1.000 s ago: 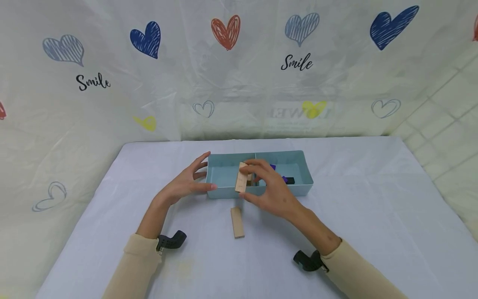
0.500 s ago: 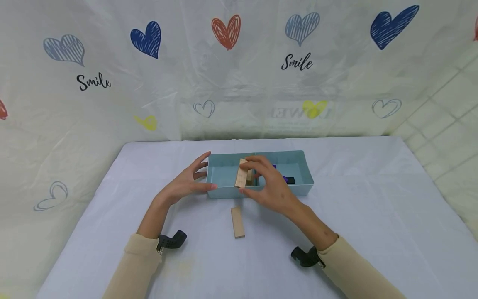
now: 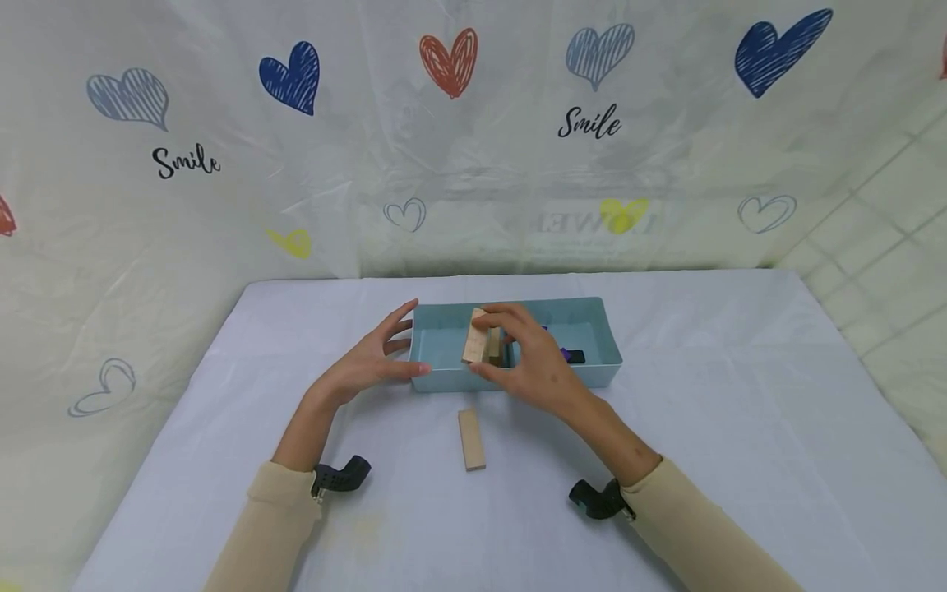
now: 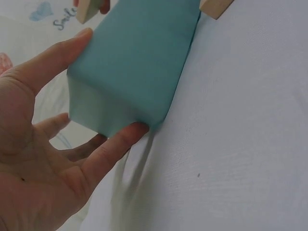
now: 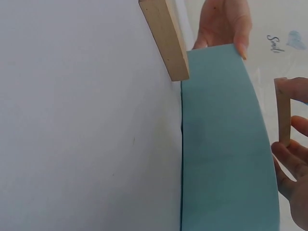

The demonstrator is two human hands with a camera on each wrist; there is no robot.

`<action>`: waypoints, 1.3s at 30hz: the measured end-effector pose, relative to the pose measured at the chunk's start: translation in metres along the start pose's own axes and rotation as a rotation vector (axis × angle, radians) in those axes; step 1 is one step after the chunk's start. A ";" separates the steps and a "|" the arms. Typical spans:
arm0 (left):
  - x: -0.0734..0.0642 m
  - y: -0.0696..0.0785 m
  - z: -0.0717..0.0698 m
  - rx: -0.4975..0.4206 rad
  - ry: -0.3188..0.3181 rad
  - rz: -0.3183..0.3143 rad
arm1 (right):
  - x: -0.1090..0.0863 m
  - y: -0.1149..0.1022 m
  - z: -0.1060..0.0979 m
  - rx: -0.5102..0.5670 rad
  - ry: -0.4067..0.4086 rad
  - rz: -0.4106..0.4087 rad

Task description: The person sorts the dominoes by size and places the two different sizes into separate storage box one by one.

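A pale wooden block [image 3: 475, 337] is pinched between the thumb and fingers of my right hand [image 3: 543, 374]. It is held tilted above the left compartment of a blue-green divided box [image 3: 444, 381]. Behind it, inside the box near the divider, another wooden block [image 3: 495, 347] is partly hidden. My left hand [image 3: 370, 362] is at the box's left end, its extended fingers and thumb spread around the corner. In the left wrist view the thumb touches the rim and a finger touches the end wall. One more wooden block [image 3: 471, 441] lies on the table in front of the box.
In the right compartment are a black piece [image 3: 576, 357] and purple bits, partly behind my right hand. A white cloth covers the table [image 3: 740, 427]. Behind it hangs a sheet [image 3: 488, 148] printed with hearts. Each wrist wears a black camera mount [image 3: 344, 474].
My right hand has moved slightly away from me and to the left, carrying the pinched block farther over the box. The left hand and the block on the table stay put.
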State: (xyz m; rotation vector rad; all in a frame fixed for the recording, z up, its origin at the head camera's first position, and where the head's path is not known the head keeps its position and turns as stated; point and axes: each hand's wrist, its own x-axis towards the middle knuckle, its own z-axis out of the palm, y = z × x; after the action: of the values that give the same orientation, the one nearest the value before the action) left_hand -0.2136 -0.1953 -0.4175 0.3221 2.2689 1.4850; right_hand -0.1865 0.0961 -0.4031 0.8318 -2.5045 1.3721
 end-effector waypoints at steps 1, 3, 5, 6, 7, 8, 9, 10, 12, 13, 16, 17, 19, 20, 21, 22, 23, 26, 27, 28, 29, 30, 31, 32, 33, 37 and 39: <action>0.000 0.000 0.000 -0.003 -0.001 -0.001 | 0.000 0.000 0.000 -0.002 -0.003 0.003; 0.000 0.000 0.000 -0.004 0.000 -0.003 | 0.002 0.000 0.001 -0.004 -0.007 0.008; 0.000 0.000 0.000 -0.004 0.000 -0.003 | 0.003 0.001 0.001 -0.011 -0.006 0.014; 0.000 0.000 0.000 -0.004 0.001 -0.003 | 0.003 0.001 0.001 -0.013 -0.004 0.016; 0.000 0.000 0.000 -0.006 0.001 -0.005 | 0.004 0.002 0.001 -0.014 -0.002 0.017; 0.000 0.000 0.000 -0.007 0.002 -0.004 | 0.005 0.002 0.001 -0.015 0.001 0.015; 0.000 0.000 0.000 -0.009 0.001 -0.005 | 0.005 0.003 0.001 -0.014 0.004 0.014; 0.000 0.000 0.000 -0.011 0.001 -0.007 | 0.006 0.003 0.001 -0.014 0.005 0.014; 0.000 0.000 0.000 -0.014 0.002 -0.009 | 0.008 0.004 0.001 -0.014 0.007 0.016; 0.000 0.000 0.000 -0.013 0.001 -0.009 | 0.008 0.004 0.001 -0.016 0.006 0.021; 0.000 -0.001 0.000 -0.010 0.002 -0.005 | 0.010 0.005 0.002 -0.027 0.002 0.031; 0.000 -0.001 0.000 -0.010 0.002 -0.003 | 0.010 0.006 0.003 -0.030 0.001 0.033; 0.000 -0.001 0.000 -0.011 0.002 0.001 | 0.010 0.006 0.003 -0.038 -0.001 0.042; 0.000 -0.001 0.000 -0.013 0.003 0.002 | 0.011 0.006 0.003 -0.043 -0.002 0.045; 0.000 -0.001 0.000 -0.012 0.002 0.004 | 0.011 0.005 0.004 -0.047 -0.003 0.050; 0.000 -0.001 0.000 -0.014 0.002 0.004 | 0.011 0.005 0.004 -0.052 -0.003 0.054; 0.000 0.000 0.000 -0.015 0.002 0.003 | 0.012 0.005 0.004 -0.055 -0.004 0.059; 0.000 0.000 0.001 -0.013 0.003 0.000 | 0.013 0.005 0.004 -0.068 -0.009 0.073; 0.000 0.000 0.001 -0.011 0.004 -0.001 | 0.014 0.004 0.005 -0.070 -0.011 0.075; 0.000 0.000 0.001 -0.009 0.005 -0.002 | 0.014 0.004 0.005 -0.075 -0.013 0.077; 0.000 0.000 0.001 -0.007 0.006 -0.004 | 0.015 0.004 0.005 -0.079 -0.016 0.077; 0.000 -0.001 0.001 -0.005 0.007 -0.005 | 0.015 0.004 0.005 -0.079 -0.018 0.077; 0.000 -0.001 0.001 -0.003 0.008 -0.006 | 0.016 0.004 0.006 -0.081 -0.019 0.074; 0.000 0.000 0.001 -0.001 0.010 -0.008 | 0.016 0.004 0.006 -0.079 -0.020 0.071; 0.000 0.000 0.001 0.000 0.010 -0.007 | 0.017 0.004 0.006 -0.078 -0.019 0.069; 0.001 -0.001 0.001 0.003 0.009 -0.006 | 0.019 0.005 0.007 -0.074 -0.017 0.064; 0.001 -0.001 0.000 0.003 0.009 -0.005 | 0.020 0.005 0.008 -0.076 -0.018 0.070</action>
State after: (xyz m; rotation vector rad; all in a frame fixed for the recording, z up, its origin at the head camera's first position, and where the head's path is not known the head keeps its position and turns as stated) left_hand -0.2144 -0.1950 -0.4191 0.3112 2.2776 1.4837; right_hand -0.2046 0.0840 -0.4029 0.7511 -2.6050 1.2862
